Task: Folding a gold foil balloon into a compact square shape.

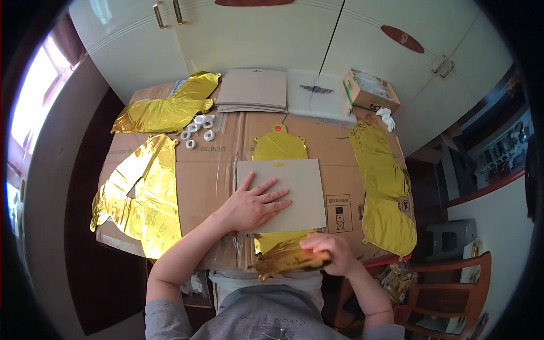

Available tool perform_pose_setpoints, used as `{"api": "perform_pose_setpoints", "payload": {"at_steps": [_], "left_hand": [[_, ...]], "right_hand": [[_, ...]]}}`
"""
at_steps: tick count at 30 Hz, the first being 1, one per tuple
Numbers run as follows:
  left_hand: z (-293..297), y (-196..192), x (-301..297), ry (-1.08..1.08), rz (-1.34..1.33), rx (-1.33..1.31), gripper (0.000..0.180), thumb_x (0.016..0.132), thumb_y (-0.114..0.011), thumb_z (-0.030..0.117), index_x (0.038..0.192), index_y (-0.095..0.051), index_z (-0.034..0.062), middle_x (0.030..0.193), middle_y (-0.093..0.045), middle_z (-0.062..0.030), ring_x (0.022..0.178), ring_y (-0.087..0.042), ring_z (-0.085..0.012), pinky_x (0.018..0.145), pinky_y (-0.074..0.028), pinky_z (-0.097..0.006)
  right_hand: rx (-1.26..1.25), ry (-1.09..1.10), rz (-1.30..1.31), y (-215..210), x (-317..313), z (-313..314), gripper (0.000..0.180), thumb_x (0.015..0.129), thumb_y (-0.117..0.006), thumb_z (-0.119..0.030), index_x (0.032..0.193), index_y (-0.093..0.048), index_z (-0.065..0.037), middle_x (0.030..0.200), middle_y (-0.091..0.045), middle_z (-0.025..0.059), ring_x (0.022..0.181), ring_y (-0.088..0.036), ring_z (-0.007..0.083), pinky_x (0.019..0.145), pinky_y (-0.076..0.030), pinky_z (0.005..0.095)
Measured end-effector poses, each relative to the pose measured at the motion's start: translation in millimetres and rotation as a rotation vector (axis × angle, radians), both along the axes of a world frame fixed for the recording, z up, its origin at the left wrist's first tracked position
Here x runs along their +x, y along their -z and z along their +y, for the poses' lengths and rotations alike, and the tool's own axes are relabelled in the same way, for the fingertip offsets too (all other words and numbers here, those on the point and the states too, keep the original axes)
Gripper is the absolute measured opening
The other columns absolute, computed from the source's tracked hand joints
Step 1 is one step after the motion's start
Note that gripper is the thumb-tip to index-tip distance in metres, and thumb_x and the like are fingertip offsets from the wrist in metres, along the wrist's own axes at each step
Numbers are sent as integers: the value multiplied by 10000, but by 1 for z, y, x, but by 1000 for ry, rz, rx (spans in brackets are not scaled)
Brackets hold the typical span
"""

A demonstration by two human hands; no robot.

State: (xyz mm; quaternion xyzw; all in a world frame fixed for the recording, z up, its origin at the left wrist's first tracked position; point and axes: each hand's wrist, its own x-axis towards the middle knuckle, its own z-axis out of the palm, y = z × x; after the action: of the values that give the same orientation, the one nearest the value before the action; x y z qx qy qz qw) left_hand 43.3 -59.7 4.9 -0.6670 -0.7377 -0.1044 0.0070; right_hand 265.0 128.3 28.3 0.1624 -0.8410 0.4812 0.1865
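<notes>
Your left hand lies spread flat on the card at centre; your right hand pinches the foil balloon's lower end, partly folded; three balloons lie unfolded.

Card sheet on the middle foil balloon — other balloons left and right, card stack behind.

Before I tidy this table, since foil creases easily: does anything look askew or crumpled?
Yes. The gold foil balloon under the cardboard sheet is crumpled at its near end, bunched in the right hand. The left hand presses the sheet flat.
</notes>
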Motion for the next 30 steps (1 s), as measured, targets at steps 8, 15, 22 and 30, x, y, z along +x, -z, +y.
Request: {"api": "perform_pose_setpoints", "payload": {"at_steps": [8, 15, 22, 30], "left_hand": [[-4, 8, -10, 14, -183, 9, 536, 853, -587, 335, 1361, -550, 167, 1416, -528, -60, 1384, -409, -219, 1200, -102, -546], [-6, 27, -16, 36, -134, -19, 460, 812, -588, 300, 1237, -623, 128, 1268, -614, -88, 1299, -491, -261, 1199, -100, -547], [-14, 3, -10, -24, -65, -55, 462, 748, -608, 188, 1195, -641, 80, 1250, -609, -127, 1246, -532, -299, 1186, -192, -551], [-54, -23, 112, -179, -253, 148, 507, 862, -648, 295, 1252, -575, -20, 1374, -521, -167, 1311, -466, -354, 1089, -382, -483]], "right_hand": [[-94, 351, -292, 0, -90, 35, 184, 927, -612, -184, 943, -564, -7, 787, -592, 171, 712, -596, 342, 626, -457, 426], [470, 389, -68, 42, -115, 45, 265, 897, -618, -195, 1043, -552, 16, 1162, -604, 196, 1150, -548, 392, 996, -427, 477], [538, 390, -85, 48, -113, 39, 251, 901, -597, -149, 1070, -528, 24, 1239, -551, 189, 1153, -547, 388, 988, -461, 472], [476, 402, -68, 45, -114, 35, 234, 897, -576, -124, 1076, -537, 21, 1161, -569, 178, 1072, -596, 350, 889, -515, 427]]}}
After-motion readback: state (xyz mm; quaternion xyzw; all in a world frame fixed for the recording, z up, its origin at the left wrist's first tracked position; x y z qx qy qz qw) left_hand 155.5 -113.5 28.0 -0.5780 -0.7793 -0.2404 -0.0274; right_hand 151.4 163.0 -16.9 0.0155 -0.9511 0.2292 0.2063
